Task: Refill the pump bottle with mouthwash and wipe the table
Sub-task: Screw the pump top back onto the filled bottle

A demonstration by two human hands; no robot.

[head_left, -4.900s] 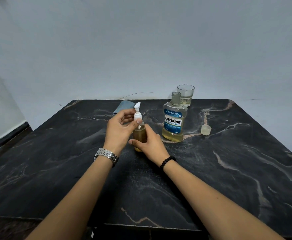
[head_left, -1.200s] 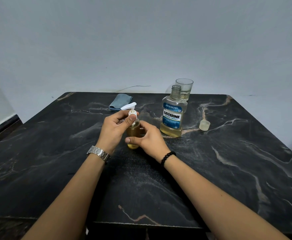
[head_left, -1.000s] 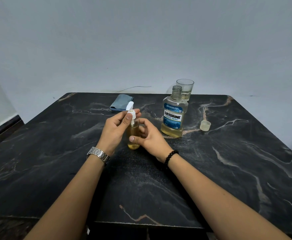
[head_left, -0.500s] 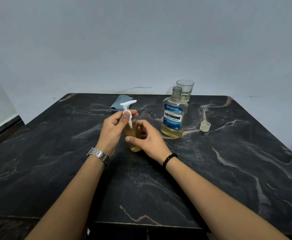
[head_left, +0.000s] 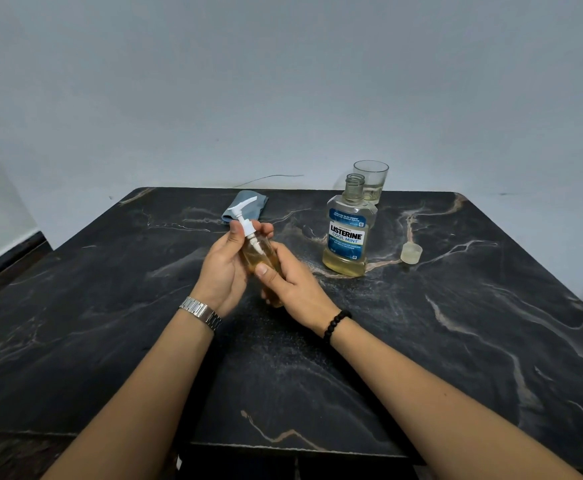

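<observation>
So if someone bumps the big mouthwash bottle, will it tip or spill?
The mouthwash bottle looks tall, with liquid only near its bottom, so probably light and tippable. Its neck is open, the cap lying apart, so tipping would likely spill.

pump bottle (head_left: 261,259) now tilted (leftward)

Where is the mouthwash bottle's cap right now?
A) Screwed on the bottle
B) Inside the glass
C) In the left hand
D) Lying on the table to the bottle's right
D: the cap lies on the table right of the open-necked mouthwash bottle.
</observation>
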